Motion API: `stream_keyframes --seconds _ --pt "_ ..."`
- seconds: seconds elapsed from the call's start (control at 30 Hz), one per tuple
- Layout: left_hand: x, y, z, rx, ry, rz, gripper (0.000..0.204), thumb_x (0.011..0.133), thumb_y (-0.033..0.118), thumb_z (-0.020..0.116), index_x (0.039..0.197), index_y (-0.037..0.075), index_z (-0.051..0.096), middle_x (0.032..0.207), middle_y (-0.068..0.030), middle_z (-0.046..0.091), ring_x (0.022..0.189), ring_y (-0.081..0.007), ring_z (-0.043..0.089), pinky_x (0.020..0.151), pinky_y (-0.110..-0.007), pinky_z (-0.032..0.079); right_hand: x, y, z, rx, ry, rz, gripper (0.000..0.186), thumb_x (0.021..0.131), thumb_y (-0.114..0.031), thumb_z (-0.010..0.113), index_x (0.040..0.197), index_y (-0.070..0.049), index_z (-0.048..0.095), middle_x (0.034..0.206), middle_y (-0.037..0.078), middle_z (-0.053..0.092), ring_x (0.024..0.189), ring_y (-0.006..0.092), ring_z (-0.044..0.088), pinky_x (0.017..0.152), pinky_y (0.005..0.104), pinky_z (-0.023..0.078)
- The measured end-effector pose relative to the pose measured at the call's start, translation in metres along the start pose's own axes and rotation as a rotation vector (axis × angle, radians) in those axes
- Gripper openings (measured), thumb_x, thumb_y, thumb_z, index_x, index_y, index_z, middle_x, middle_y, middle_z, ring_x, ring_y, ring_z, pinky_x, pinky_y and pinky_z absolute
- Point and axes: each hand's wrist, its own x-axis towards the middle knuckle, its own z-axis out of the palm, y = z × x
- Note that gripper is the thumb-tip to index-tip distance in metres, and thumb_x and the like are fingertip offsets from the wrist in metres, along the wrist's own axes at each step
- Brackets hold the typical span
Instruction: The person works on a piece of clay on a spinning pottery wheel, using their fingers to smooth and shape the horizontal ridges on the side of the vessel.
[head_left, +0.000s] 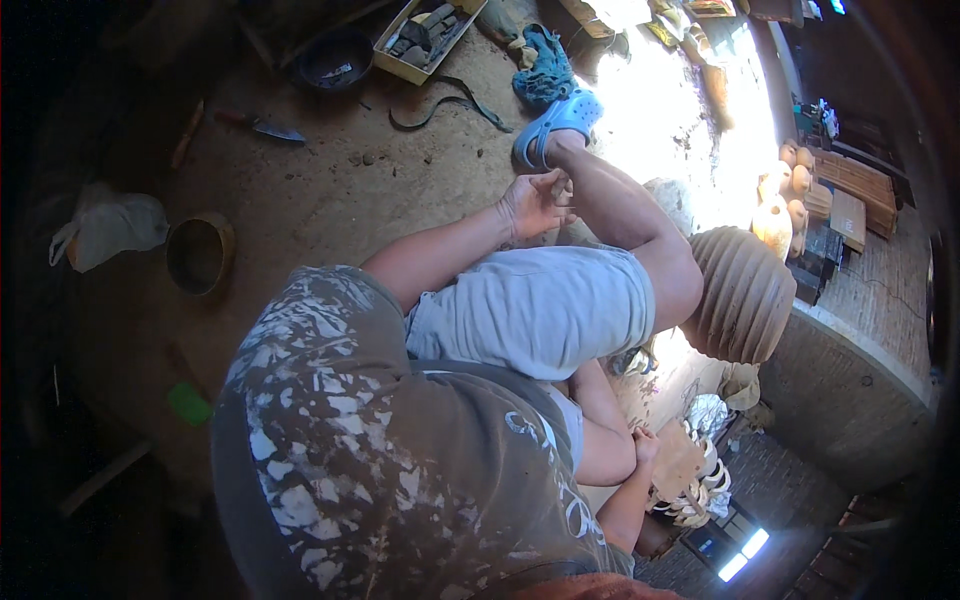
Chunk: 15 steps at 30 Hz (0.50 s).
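Observation:
My left hand point(540, 206) is beside my shin, just below the ankle in the picture. Its fingers are half curled and apart, and I see nothing in them. A blue clog point(560, 124) is on my foot. My right hand point(647, 446) is closed beside my other leg, close to a flat brown piece point(678, 462); what its fingers hold, if anything, is hidden. Past my bent knee stands a large ribbed clay pot point(742, 295), partly covered by the knee. My light blue shorts point(540, 305) lie between the two hands.
A tray of dark pieces point(424, 40), a dark bowl point(336, 62), a knife point(262, 126) and a strap point(455, 100) lie on the earth floor. A blue cloth point(543, 65) lies by the clog. Several clay pots point(775, 222) stand near a low wall point(850, 400).

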Motion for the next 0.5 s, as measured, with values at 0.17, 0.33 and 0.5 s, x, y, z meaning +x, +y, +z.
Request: stream_keyframes --seconds 0.17,0.33,0.5 --pt "-0.013 -0.003 0.004 0.286 0.332 -0.093 0.030 0.107 0.041 0.058 0.107 0.014 0.071 0.130 -0.0166 0.067 0.129 -0.0372 0.062 0.113 -0.056 0.044 -0.006 -0.026 0.005 -0.147 -0.009 0.000 0.022 0.096 -0.015 0.074 0.098 0.007 0.076 0.078 0.007 0.072 0.068 0.0156 0.065 0.065 0.0325 0.052" --pt "-0.034 -0.002 -0.001 0.492 0.520 -0.259 0.030 0.108 0.044 0.057 0.107 0.016 0.067 0.132 -0.0151 0.069 0.124 -0.0320 0.066 0.104 -0.050 0.050 -0.015 -0.048 0.008 -0.229 -0.009 -0.059 0.027 0.100 -0.016 0.070 0.081 0.005 0.072 0.071 0.007 0.068 0.062 0.0158 0.062 0.059 0.0339 0.049" --pt "-0.050 0.001 -0.016 0.557 0.556 -0.352 0.033 0.109 0.047 0.055 0.109 0.017 0.067 0.120 -0.0067 0.073 0.109 -0.0240 0.071 0.094 -0.044 0.056 -0.019 -0.060 0.007 -0.129 0.090 -0.083 0.028 0.101 -0.014 0.068 0.079 0.004 0.071 0.068 0.007 0.067 0.058 0.0151 0.060 0.054 0.0315 0.047"
